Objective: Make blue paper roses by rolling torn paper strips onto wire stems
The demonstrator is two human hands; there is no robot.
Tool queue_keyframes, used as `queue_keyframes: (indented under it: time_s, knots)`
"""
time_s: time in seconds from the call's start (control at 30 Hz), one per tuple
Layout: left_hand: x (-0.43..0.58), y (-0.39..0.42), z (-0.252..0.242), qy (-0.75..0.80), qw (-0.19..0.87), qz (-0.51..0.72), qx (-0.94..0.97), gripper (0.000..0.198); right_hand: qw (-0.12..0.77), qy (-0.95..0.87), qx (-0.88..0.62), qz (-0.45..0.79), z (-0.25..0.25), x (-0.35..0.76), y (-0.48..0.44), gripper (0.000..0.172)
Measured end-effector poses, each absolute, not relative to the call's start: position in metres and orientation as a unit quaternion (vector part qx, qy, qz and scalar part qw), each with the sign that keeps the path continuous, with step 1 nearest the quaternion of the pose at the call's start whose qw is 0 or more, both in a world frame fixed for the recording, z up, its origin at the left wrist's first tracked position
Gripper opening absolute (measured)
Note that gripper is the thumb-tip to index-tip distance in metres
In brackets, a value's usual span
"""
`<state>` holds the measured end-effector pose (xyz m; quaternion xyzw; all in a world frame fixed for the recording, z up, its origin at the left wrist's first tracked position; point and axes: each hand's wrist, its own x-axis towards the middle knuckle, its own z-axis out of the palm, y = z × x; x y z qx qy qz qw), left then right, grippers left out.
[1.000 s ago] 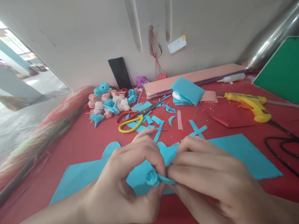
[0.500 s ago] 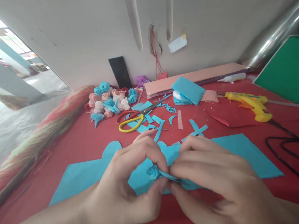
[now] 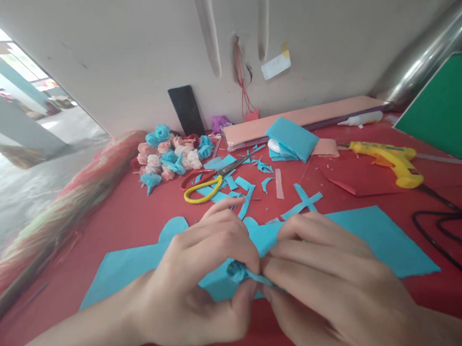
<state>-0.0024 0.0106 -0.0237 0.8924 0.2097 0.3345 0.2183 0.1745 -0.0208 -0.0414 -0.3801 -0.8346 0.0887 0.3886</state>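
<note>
My left hand (image 3: pixel 197 280) pinches a small rolled blue paper rose (image 3: pixel 236 271) between thumb and fingers. My right hand (image 3: pixel 326 283) pinches the loose blue strip that runs out of the roll to the right. Both hands hover just above a large blue paper sheet (image 3: pixel 379 237) lying on the red table (image 3: pixel 134 214). The fingers hide most of the strip.
Yellow-handled scissors (image 3: pixel 207 184) lie among blue paper scraps (image 3: pixel 249 190). A pile of blue, pink and white paper roses (image 3: pixel 169 156) sits back left. A yellow glue gun (image 3: pixel 396 162) with black cord (image 3: pixel 443 222) is at right, beside a green board (image 3: pixel 450 108) and folded blue paper (image 3: pixel 291 137).
The fingers have shifted slightly around the roll, with the strip drawn closer in. Nothing else on the table has moved.
</note>
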Motion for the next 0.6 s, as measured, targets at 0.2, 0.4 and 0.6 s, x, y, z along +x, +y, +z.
queue_keyframes:
  time_s: [0.2,0.4,0.6]
  knots:
    - [-0.0068,0.0147,-0.0246,0.177,0.205,0.307,0.912,0.027,0.407,-0.844,-0.333,0.108,-0.0428,0.1755,-0.0168,0.032]
    - [-0.0074,0.0142,-0.0254,0.177,0.216,0.301,0.912,0.032,0.409,-0.833,-0.334,0.164,-0.0410,0.1775,-0.0166,0.029]
    - [-0.0068,0.0142,-0.0247,0.179,0.269,0.324,0.889,0.035,0.406,-0.814,-0.369,0.192,-0.0359,0.1767,-0.0161,0.028]
